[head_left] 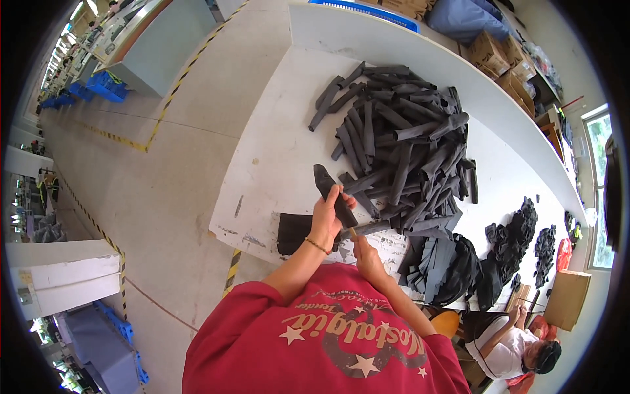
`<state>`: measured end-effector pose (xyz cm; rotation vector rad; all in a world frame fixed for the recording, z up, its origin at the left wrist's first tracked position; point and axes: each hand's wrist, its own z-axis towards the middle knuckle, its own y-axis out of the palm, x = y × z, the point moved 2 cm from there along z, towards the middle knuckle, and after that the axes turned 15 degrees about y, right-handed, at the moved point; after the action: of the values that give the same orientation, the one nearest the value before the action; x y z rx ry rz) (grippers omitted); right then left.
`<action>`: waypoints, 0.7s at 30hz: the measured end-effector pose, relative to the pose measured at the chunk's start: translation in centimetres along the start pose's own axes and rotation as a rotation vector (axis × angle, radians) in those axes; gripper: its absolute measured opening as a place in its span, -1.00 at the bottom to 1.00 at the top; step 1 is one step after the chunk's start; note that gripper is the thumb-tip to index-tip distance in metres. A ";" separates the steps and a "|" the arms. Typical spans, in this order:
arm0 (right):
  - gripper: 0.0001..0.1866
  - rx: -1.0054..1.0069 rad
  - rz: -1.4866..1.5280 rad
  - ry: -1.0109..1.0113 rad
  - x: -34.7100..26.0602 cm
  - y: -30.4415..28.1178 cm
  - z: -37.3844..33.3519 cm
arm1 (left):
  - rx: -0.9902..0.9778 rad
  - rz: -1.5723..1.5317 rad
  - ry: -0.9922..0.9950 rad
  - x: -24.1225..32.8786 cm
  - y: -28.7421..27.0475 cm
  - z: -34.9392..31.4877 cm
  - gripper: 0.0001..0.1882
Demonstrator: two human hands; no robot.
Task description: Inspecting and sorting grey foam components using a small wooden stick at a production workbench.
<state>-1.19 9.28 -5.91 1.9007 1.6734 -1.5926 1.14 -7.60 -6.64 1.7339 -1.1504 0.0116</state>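
My left hand [328, 213] is closed around a black fabric tube [324, 180], which slants up and to the left over the near part of the white table [262, 141]. Just below, my right hand [369, 257] pinches a short tan stick-like piece [353, 232] at the tube's lower end. What kind of tool this is cannot be made out. Beside my left wrist lies a flat stack of black fabric pieces [294, 233]. A large heap of rolled dark fabric tubes [400, 141] fills the table beyond my hands.
Folded grey and black cloth [434, 262] lies to the right, with black fabric bunches [515, 236] farther along. A raised white board [420, 36] edges the table's far side. Another person [515, 341] sits at the lower right. Cardboard boxes [489, 54] stand behind the board.
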 end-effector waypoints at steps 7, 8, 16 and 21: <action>-0.86 -0.151 0.005 0.066 -1.0 -3.0 -3.4 | 0.058 0.208 0.115 1.6 0.0 2.9 -0.75; -0.85 -0.150 -0.040 0.079 -1.0 -3.5 -4.2 | 0.013 0.234 0.122 1.6 -0.2 3.1 -0.73; -0.82 -0.058 0.011 0.234 -2.8 -5.9 -6.8 | -0.028 -0.014 0.033 2.6 4.6 0.5 -0.46; -0.82 -0.103 0.011 0.199 -2.3 -4.2 -5.7 | -0.083 0.265 -0.007 -0.2 0.7 1.3 -0.63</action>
<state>-0.73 13.27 0.31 2.0698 1.7785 -1.3230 -0.05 -8.48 -6.88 1.5003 -1.3598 0.1177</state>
